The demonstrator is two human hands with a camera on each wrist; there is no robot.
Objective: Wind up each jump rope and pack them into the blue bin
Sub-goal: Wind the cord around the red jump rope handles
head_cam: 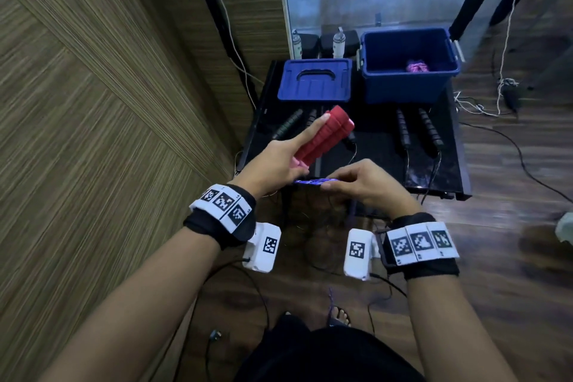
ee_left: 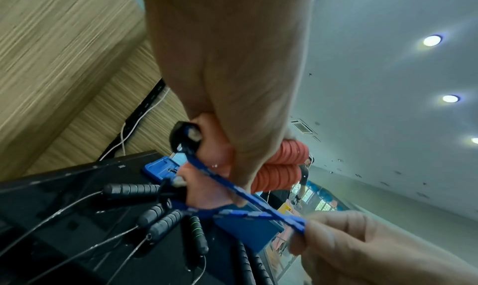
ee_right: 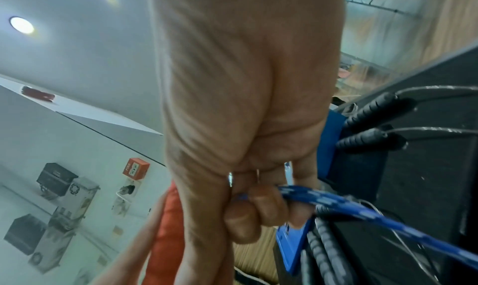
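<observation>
My left hand [head_cam: 279,161] grips two red ribbed jump-rope handles [head_cam: 325,133] side by side, index finger laid along them; the same red handles [ee_left: 279,170] show in the left wrist view. A blue-and-white braided rope [head_cam: 310,181] runs from the handles' ends to my right hand [head_cam: 356,180], which pinches it; the rope [ee_right: 336,203] leaves those fingers toward the lower right. The blue rope [ee_left: 245,197] crosses itself below my left hand. The open blue bin [head_cam: 409,93] stands at the table's back right with a pink wound rope [head_cam: 417,67] inside.
The bin's blue lid [head_cam: 314,80] lies at the back left of the black table [head_cam: 387,164]. Two pairs of black-handled ropes [head_cam: 418,130] [head_cam: 290,124] lie on it, cords hanging over the front edge. Bottles stand behind the lid. Cables trail on the wooden floor.
</observation>
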